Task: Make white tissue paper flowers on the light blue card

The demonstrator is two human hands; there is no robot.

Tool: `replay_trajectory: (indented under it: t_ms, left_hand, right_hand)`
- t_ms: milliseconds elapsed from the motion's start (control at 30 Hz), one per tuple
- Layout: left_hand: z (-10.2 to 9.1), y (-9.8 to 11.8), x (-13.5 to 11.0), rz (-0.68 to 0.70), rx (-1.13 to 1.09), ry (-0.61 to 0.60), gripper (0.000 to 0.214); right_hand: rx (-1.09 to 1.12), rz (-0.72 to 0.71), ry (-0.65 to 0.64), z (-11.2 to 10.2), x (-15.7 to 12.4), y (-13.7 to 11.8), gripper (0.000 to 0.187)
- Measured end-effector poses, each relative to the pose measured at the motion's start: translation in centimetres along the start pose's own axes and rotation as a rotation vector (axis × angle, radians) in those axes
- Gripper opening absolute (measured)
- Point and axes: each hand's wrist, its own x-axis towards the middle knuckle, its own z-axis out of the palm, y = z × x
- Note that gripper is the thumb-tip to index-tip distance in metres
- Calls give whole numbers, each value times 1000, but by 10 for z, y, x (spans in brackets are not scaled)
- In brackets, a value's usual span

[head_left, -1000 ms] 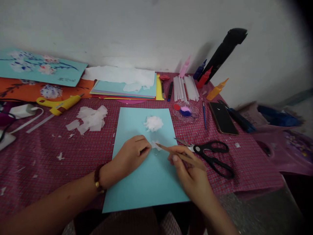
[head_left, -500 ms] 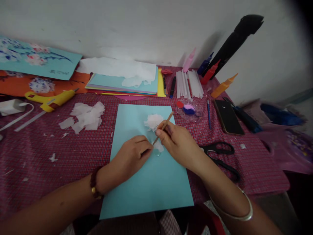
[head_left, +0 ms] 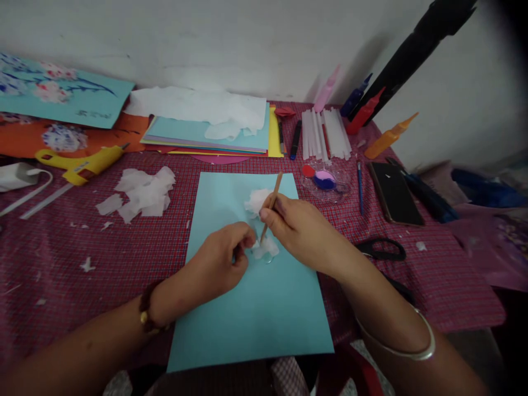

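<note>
as right hand (head_left: 297, 230) pinches one stick (head_left: 277, 188), left hand (head_left: 220, 257) half curled (hold unclear), one tuft (head_left: 256, 201), one sheet (head_left: 251, 322)

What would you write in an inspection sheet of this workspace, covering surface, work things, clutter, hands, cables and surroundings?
Surface: checked tablecloth, creased, littered with paper scraps.
Work things: blue sheet bearing a white tissue puff and, nearer, loose-looking tissue.
Clutter: glue gun at left; phone and partly hidden scissors at right.
Hands: right hand grips a wooden stick, tip at the tissue; left hand curled beside it, grip unclear.
Cables: white cable from a white adapter, left edge.
Surroundings: pale wall behind.
</note>
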Motion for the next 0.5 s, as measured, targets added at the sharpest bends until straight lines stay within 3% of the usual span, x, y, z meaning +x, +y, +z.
replay_trajectory:
  t_ms: [200,500]
  left_hand:
    - [-2,-1,1,-35,-27,-34,27]
    - [-3,1,2,-37,-42,-20,24]
  right_hand:
    - [85,-4,33,-1,-3,3,20]
    - [-37,-5,-11,3,0,2,19]
